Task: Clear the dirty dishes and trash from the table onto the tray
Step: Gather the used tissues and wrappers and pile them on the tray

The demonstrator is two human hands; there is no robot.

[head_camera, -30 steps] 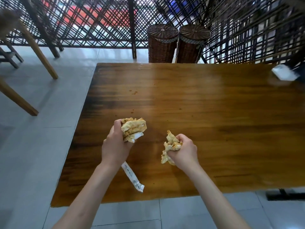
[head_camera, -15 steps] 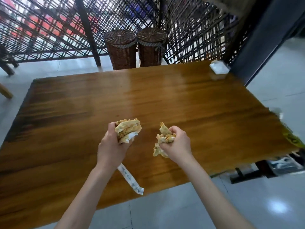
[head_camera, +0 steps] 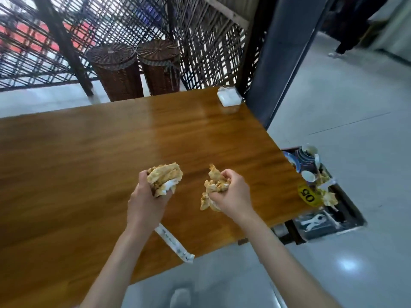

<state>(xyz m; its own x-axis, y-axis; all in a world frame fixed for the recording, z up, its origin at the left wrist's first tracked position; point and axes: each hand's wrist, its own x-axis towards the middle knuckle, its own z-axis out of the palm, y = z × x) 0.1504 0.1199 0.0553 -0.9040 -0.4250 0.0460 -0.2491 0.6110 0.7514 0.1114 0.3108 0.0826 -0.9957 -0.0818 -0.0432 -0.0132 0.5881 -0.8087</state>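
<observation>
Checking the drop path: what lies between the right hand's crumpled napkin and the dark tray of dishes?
In the head view, only bare wooden table separates the stained crumpled napkin from the dark tray.

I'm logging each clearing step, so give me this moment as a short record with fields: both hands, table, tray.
left hand: grip on a stained napkin wad, with a paper sleeve hanging below
right hand: grip on a second wad
table: wooden; white tissue box at far right corner, yellow 05 tag at right edge
tray: low, beyond the table's right edge, holding bowls, napkins, utensils
wads: not yet on tray
</observation>
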